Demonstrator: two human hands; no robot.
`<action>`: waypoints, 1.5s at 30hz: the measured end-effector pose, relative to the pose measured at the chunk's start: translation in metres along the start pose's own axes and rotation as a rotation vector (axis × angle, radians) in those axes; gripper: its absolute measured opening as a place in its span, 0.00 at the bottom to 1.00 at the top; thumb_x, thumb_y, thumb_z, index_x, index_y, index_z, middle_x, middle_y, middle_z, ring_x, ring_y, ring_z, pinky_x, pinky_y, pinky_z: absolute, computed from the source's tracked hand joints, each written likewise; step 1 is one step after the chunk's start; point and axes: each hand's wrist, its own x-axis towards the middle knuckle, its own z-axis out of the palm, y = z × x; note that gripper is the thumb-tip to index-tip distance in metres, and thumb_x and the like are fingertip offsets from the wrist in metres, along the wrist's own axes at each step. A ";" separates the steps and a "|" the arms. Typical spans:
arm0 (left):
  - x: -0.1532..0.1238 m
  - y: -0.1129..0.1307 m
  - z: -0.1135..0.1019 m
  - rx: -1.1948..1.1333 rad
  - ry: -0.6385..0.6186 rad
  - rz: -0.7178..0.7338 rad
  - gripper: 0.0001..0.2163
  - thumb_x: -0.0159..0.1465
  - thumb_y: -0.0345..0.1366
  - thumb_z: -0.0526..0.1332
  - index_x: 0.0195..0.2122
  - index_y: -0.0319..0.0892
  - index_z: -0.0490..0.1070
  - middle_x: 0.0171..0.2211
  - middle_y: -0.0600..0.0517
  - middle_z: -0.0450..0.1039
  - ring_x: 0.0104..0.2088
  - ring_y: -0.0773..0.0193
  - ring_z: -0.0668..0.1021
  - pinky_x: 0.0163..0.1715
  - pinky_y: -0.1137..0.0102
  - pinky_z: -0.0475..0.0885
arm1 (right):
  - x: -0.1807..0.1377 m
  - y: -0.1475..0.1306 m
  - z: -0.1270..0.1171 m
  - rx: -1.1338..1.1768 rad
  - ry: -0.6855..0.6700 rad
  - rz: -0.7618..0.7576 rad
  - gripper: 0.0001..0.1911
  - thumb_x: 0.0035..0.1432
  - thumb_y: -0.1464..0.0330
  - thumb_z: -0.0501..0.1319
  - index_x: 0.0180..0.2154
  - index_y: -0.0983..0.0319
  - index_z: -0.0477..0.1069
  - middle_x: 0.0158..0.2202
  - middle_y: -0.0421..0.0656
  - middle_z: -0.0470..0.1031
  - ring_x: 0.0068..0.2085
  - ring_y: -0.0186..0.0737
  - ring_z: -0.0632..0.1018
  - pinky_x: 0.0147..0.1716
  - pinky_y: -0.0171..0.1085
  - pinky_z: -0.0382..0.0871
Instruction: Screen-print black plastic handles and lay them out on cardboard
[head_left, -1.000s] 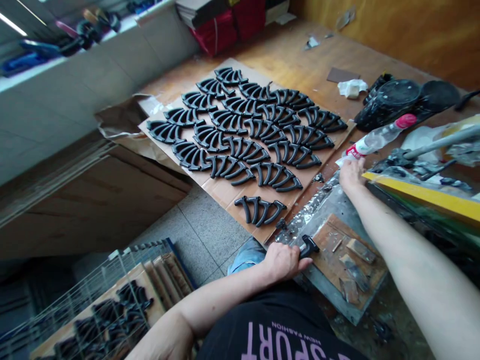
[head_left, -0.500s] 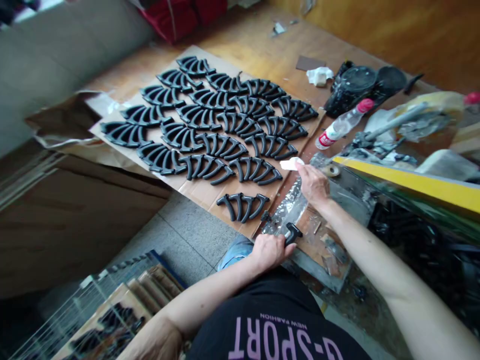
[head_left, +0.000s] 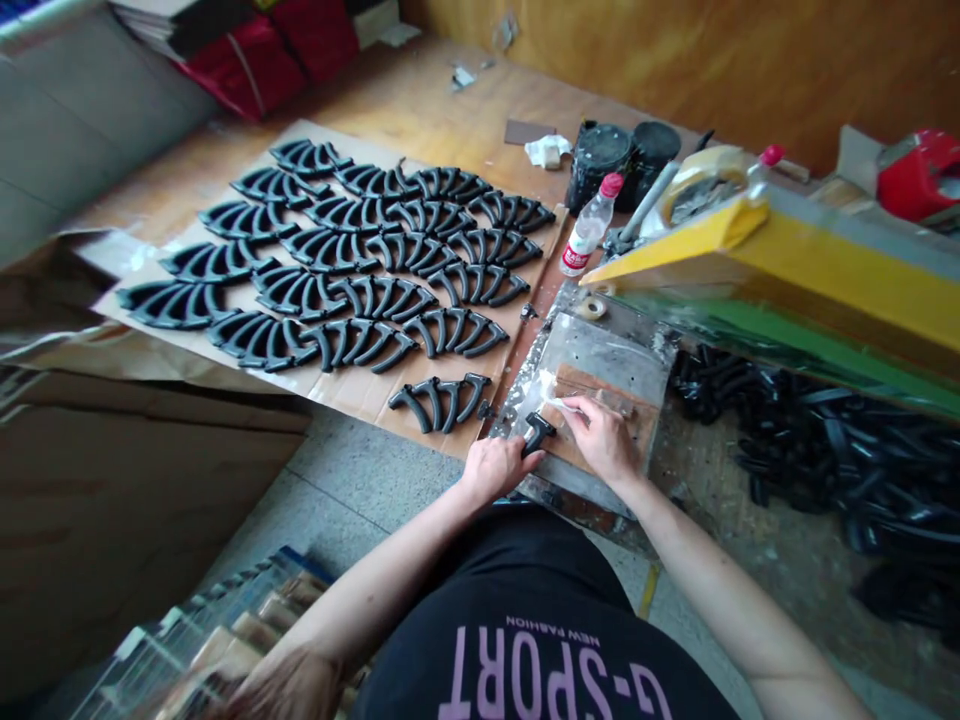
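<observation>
My left hand (head_left: 493, 468) is closed around a curved black handle (head_left: 538, 430), whose wider end sticks out past the thumb. Just to its right, my right hand (head_left: 601, 438) pinches a small white cloth or tissue (head_left: 564, 402), close above the handle's end. I cannot tell whether the cloth touches it. Beneath both hands lies a grey board with a brown piece (head_left: 637, 440) on top. To the left, a short row of similar black handles (head_left: 442, 402) rests on a cardboard sheet (head_left: 360, 385), with many more rows behind.
A clear bottle with a red cap (head_left: 592, 228) stands beyond the board, near dark cans (head_left: 600, 150). A tape roll (head_left: 592, 307) lies near a yellow-edged panel (head_left: 675, 243). Loose black parts (head_left: 810, 450) are piled at right. A wire rack (head_left: 172, 625) stands lower left.
My right hand has come back toward my body with the white cloth, from beside the cardboard to the handle in my left hand. The view has swung to the right.
</observation>
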 end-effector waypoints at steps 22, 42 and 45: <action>0.001 0.003 0.006 0.111 0.038 0.005 0.24 0.66 0.54 0.46 0.40 0.43 0.75 0.34 0.43 0.79 0.38 0.52 0.81 0.38 0.63 0.73 | 0.028 0.018 0.026 0.194 -0.402 0.046 0.05 0.47 0.73 0.66 0.25 0.62 0.70 0.28 0.37 0.68 0.31 0.35 0.69 0.32 0.33 0.56; -0.002 0.010 -0.003 0.103 0.006 -0.070 0.23 0.66 0.54 0.48 0.41 0.43 0.75 0.36 0.44 0.80 0.40 0.56 0.81 0.42 0.67 0.72 | 0.058 0.006 0.041 0.114 -0.229 -0.030 0.10 0.50 0.70 0.63 0.23 0.60 0.62 0.27 0.37 0.64 0.31 0.35 0.65 0.32 0.34 0.56; -0.004 0.013 -0.006 0.086 0.010 -0.080 0.23 0.66 0.54 0.49 0.41 0.43 0.76 0.36 0.43 0.80 0.40 0.56 0.81 0.42 0.67 0.72 | 0.052 0.016 0.020 0.152 -0.087 0.017 0.07 0.53 0.68 0.60 0.27 0.59 0.62 0.28 0.38 0.65 0.30 0.36 0.65 0.32 0.34 0.57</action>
